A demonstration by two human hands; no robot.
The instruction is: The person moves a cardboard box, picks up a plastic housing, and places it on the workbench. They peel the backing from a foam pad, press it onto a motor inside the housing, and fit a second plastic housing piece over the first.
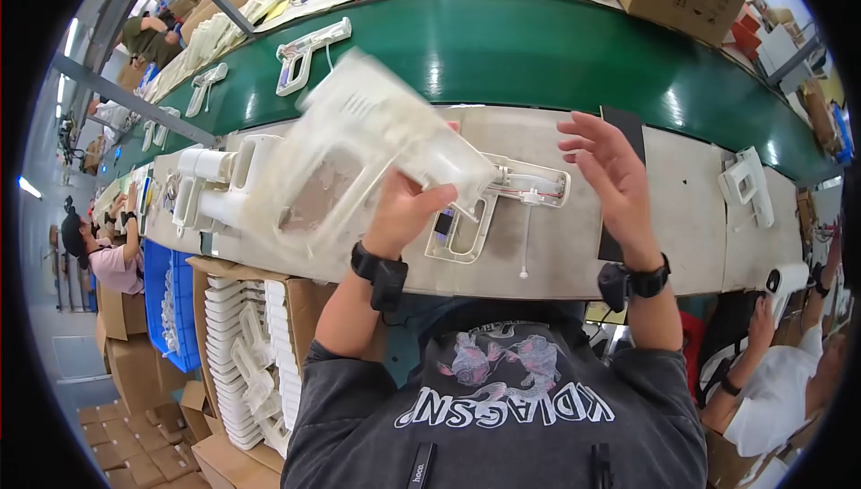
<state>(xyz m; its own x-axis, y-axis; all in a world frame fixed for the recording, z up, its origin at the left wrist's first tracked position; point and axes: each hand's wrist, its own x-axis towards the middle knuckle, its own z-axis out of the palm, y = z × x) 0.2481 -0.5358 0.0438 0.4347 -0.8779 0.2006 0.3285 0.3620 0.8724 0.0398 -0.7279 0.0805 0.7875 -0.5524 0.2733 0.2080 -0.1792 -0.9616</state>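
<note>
My left hand [405,213] is closed on a large white plastic housing shell [395,117], smeared by motion, with vent slots and a handle opening. Beneath and to the right of it, an open half shell [554,186] lies on the bench with wires and small parts inside. A thin white stem [526,242] with a small round tip hangs out from that half shell. To its right my right hand [612,180] is raised, empty, its fingers apart and bent, over a black mat [630,144]. Both wrists wear black strapped devices.
A green conveyor belt [502,50] carries open device shells [309,54] behind the bench [682,238]. White devices [202,184] stand at left; another shell [746,189] lies at right. A carton of stacked white shells [233,354] and a blue bin [170,305] sit below left. Co-workers [771,381] flank me.
</note>
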